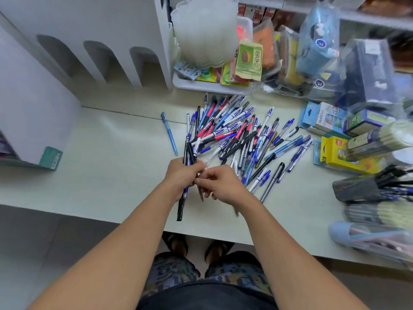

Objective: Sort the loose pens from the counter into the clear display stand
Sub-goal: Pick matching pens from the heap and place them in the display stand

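A big heap of loose pens [237, 135], blue, black, pink and white, lies on the pale counter [100, 164]. My left hand [182, 174] is closed around a bundle of dark and blue pens [186, 153] held upright over the counter. My right hand [221, 183] is beside it, pinching one thin pen [200, 193] against the bundle. One light blue pen [169, 134] lies alone to the left of the heap. A clear holder with pens [366, 189] lies on its side at the right edge.
A white shelf unit with arched slots [100, 52] stands at the back left. A white tray of small goods [212, 83] sits behind the heap. Boxes and bagged stationery [335, 124] crowd the right side. The counter's front edge [134, 224] runs near my legs.
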`<state>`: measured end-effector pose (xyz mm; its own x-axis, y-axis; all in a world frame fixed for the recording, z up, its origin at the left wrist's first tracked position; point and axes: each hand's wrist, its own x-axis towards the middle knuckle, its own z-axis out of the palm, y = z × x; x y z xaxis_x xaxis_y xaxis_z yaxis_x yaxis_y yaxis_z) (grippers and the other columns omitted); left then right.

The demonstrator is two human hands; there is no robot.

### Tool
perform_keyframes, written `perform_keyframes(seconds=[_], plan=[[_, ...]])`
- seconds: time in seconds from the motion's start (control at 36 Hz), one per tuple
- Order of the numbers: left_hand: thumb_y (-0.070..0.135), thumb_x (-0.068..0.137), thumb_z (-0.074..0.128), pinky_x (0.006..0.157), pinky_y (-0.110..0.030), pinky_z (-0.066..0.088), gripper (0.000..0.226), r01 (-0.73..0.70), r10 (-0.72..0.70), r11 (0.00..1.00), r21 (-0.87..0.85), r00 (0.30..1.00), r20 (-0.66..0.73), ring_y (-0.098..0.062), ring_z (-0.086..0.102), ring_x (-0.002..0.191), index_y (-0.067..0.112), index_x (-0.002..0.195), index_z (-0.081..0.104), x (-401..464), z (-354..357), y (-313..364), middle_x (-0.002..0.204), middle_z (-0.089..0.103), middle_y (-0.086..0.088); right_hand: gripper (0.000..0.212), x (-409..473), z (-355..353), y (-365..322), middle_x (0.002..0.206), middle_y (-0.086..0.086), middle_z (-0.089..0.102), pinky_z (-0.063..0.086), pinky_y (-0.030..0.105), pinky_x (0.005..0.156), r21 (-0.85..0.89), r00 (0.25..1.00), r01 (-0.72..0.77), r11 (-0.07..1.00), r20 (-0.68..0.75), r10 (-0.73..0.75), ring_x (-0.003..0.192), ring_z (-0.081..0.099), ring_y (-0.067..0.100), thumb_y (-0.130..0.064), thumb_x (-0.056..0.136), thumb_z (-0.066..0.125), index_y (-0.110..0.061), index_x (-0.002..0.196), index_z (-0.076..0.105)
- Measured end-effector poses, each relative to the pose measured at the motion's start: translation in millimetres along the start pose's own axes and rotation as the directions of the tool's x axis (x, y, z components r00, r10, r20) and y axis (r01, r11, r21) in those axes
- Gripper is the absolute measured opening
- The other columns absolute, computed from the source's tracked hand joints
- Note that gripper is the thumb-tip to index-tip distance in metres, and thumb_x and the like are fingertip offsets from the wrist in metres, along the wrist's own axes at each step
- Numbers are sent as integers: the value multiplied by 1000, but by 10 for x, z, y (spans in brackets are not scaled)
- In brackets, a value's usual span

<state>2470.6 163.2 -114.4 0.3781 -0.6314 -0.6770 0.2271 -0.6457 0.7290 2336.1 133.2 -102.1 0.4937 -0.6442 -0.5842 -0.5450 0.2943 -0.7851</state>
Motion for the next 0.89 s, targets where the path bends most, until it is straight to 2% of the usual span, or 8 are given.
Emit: perform_keyframes(seconds=[0.17,0.28,0.42,0.5,0.56,0.61,0.75,0.89], plan=[[31,94,69,62,-30,42,25,-24,29,995,93,998,-55,-19,47,58,13,79,62,-32,-260,75,55,59,4,36,123,-120,146,69,10,70,46,24,48,93,944,-141,986,-289,163,51,62,13,-33,96,68,0,83,73],[23,99,64,65,-32,58,19,77,-63,984,-160,994,92,-18,56,57,6,98,56,-224,-429,128,53,45,0,51,333,-32,64,55,8,69,58,38,60,9,894,-141,990,-428,131,53,70,22,-44,92,67,0,66,69],[17,103,56,38,-16,29,7,182,-94,947,-263,944,318,-5,30,44,15,99,51,-550,-683,219,62,38,4,46,361,159,-437,69,6,70,43,25,49,113,960,4,994,-277,28,52,59,13,-48,99,57,-6,89,73],[16,103,54,36,-15,27,4,160,-31,940,-300,919,393,-4,28,45,13,101,52,-699,-868,277,67,40,3,37,250,320,-746,89,0,67,48,29,64,282,999,35,959,0,-36,71,61,14,-49,102,53,-18,115,67],[12,103,52,36,-15,26,2,152,-3,937,-315,904,427,-4,28,44,11,103,52,-762,-995,317,69,42,1,30,194,464,-878,84,-8,65,50,27,69,376,992,92,922,48,-119,70,60,9,-37,105,52,-19,122,67],[11,102,51,35,-15,26,2,139,17,939,-313,894,447,-4,28,43,10,104,53,-790,-1137,354,70,43,0,25,153,599,-989,78,-11,69,51,22,66,391,983,174,904,-9,-185,70,62,5,-24,106,52,-15,121,70],[14,102,55,36,-15,24,7,81,68,947,-311,895,441,-4,27,43,14,96,51,-819,-1644,456,68,42,2,31,64,1052,-1342,99,27,70,58,31,74,292,966,259,921,-84,-245,84,65,21,-24,107,49,-13,98,77],[17,103,55,37,-16,27,13,4,158,838,-545,955,250,-6,30,43,17,91,50,-801,-2390,515,65,43,4,42,-17,1879,-1734,113,4,74,55,39,91,509,927,300,807,-354,-122,108,69,22,-48,106,41,-20,117,69]])
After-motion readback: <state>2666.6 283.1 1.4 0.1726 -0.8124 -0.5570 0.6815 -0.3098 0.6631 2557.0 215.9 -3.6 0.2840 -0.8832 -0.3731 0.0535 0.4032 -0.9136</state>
